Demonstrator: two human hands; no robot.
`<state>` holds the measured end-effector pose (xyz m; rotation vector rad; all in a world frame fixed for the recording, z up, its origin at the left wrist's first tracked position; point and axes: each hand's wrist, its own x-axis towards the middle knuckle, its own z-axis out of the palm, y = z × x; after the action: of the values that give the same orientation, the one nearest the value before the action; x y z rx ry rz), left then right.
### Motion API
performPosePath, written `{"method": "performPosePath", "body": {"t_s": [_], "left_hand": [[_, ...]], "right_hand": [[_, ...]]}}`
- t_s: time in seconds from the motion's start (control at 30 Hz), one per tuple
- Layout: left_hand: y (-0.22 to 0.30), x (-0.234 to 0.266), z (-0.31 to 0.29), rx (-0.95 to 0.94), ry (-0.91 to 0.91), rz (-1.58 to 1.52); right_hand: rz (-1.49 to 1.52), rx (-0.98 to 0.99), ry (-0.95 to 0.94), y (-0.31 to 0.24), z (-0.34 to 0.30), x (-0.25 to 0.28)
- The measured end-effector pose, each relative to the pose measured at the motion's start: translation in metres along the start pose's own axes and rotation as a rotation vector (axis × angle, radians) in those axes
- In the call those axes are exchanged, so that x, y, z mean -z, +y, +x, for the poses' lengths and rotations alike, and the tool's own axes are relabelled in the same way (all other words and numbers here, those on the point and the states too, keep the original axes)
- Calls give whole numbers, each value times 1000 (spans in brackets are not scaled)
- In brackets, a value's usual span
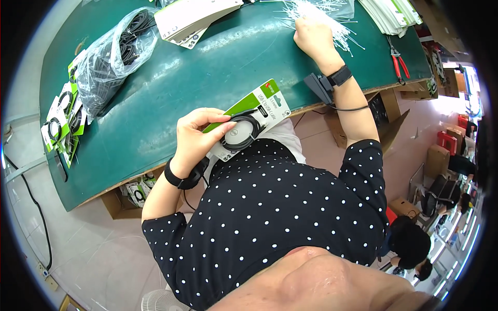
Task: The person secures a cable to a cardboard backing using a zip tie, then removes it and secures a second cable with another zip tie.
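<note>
Between the thumb and fingers of my left hand (199, 133) is a green and white cable card (275, 106). A coiled black cable (243, 133) lies against the card's face, close to my thumb. The card is held at a tilt over the table's near edge. My right hand (315, 37) reaches to the far side of the table, into a loose heap of thin white cable ties (340, 33). Its fingers are curled down at the heap, and whatever is in them is hidden.
A clear bag of black cables (106, 72) lies on the green table (207, 78), left of a stack of white cards (192, 20). Carded cables (65, 116) pile up at the left edge. Red-handled cutters (398, 65) and more cards (391, 15) lie at the right.
</note>
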<state>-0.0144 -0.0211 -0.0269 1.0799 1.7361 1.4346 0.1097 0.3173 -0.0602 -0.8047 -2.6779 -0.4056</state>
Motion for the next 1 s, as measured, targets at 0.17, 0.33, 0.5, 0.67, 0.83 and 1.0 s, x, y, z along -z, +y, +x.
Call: {"method": "performPosePath", "body": {"t_s": [0.17,0.33,0.5,0.67,0.83,1.0], "left_hand": [[-3,8,-5,125,2,-194],[-7,16,-10,216,-35,-368],[-2,15,-13,214,-89,-381],[8,11,-18,117,-100,-341],[22,14,-20,-93,-184,-153],[31,8,-26,-278,-187,-46]], "right_hand": [[269,-15,-140,4,4,28],[1435,-269,-303,-6,-5,55],[1545,-156,-274,-29,-13,82],[1542,-93,-206,-58,-19,107],[1390,179,-104,-80,-35,105],[1330,515,-259,-96,-59,98]]}}
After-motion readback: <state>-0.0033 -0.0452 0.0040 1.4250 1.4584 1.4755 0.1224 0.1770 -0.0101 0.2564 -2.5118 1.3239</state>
